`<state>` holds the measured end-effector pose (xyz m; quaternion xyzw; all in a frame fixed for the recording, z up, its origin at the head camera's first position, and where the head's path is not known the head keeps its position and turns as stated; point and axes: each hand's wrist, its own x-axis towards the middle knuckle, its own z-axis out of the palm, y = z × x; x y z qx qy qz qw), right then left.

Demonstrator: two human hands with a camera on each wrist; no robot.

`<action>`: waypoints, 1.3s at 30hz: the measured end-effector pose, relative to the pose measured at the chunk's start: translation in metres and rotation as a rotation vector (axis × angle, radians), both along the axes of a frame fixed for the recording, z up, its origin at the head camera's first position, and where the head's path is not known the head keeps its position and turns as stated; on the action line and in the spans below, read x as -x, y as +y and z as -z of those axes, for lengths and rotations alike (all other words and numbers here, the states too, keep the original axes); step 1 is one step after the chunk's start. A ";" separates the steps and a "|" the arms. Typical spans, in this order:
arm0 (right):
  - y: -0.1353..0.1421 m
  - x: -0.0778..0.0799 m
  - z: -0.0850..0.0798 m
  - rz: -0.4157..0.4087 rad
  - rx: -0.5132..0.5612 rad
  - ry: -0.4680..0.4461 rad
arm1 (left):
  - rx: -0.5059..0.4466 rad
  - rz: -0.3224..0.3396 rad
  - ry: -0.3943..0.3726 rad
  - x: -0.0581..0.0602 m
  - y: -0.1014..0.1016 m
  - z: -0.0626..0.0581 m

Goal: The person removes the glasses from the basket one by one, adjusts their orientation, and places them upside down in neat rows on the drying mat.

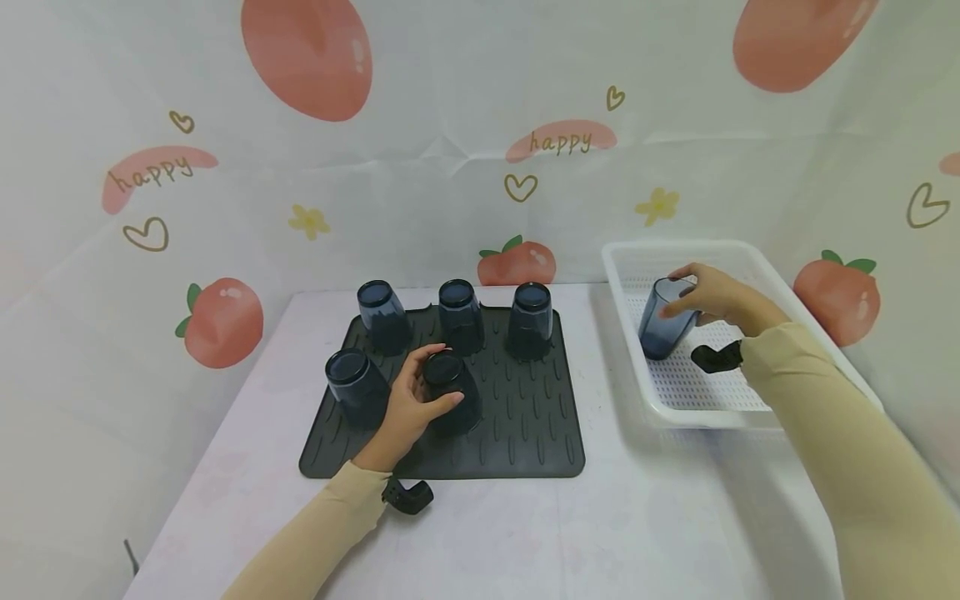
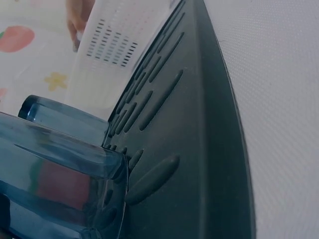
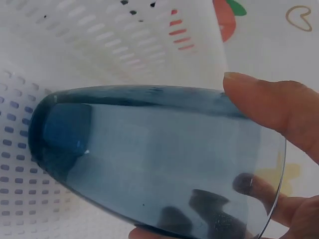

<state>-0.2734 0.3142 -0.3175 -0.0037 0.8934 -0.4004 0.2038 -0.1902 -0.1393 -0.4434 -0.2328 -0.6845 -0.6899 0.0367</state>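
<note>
My left hand [image 1: 405, 408] has its thumb and fingers curled round an upside-down blue glass [image 1: 454, 402] at the front of the black drying mat [image 1: 517, 446]. Its base faces up and its mouth is down at the ribbed surface. On the right, my right hand [image 1: 723, 298] grips another blue glass [image 1: 657, 329] near its rim, inside the white basket [image 1: 720, 419]. That glass tilts with its rim up and its base low, close over the perforated floor. In the right wrist view the thumb [image 3: 264, 102] lies along the glass wall, and fingers show through the clear side.
Beside the left hand stands one upturned glass [image 1: 358, 392] at the mat's front left. Three more, a left one [image 1: 385, 321], a middle one [image 1: 461, 321] and a right one [image 1: 530, 325], form the back row. A patterned cloth [image 1: 420, 183] hangs behind the white table [image 1: 600, 533].
</note>
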 end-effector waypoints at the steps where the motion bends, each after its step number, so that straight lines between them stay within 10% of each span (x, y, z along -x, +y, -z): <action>1: 0.000 -0.001 -0.001 0.003 0.000 -0.003 | 0.000 0.000 -0.002 0.000 0.000 -0.001; 39: 0.006 -0.053 -0.043 0.132 0.049 0.160 | -0.020 -0.007 -0.039 -0.002 -0.001 -0.001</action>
